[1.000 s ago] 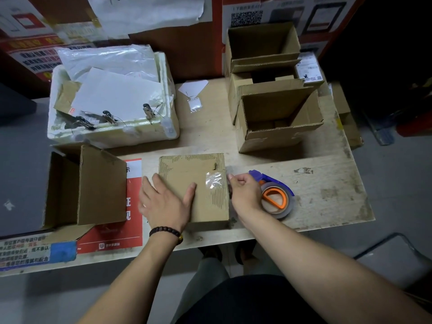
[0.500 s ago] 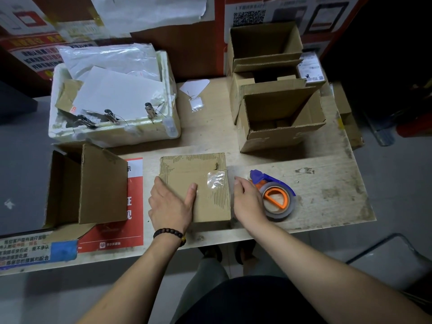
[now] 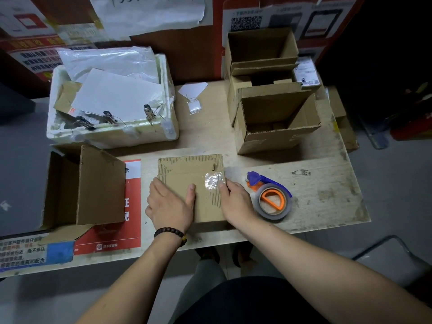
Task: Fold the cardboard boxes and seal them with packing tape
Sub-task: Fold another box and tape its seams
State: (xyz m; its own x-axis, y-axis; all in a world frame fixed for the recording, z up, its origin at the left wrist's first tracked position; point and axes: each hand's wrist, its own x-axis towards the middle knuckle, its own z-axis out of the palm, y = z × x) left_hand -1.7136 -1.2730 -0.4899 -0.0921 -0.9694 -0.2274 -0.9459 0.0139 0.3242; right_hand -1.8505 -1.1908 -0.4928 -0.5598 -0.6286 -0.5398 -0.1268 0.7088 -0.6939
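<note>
A small closed cardboard box lies near the table's front edge, with a shiny patch of clear tape on its top right. My left hand lies flat on the box's left half, thumb stretched along the top. My right hand rests against the box's right edge, thumb pressing the tape patch. Just right of that hand, a tape dispenser with a blue handle and orange core lies on the table, untouched.
An open box stands on its side at the left. Open boxes are stacked at the back right. A white foam crate of papers and clips sits back left. The wooden table ends just past the dispenser.
My right hand has left the tape dispenser and moved onto the box's right edge, thumb on the tape. My left hand has shifted slightly right on the box top.
</note>
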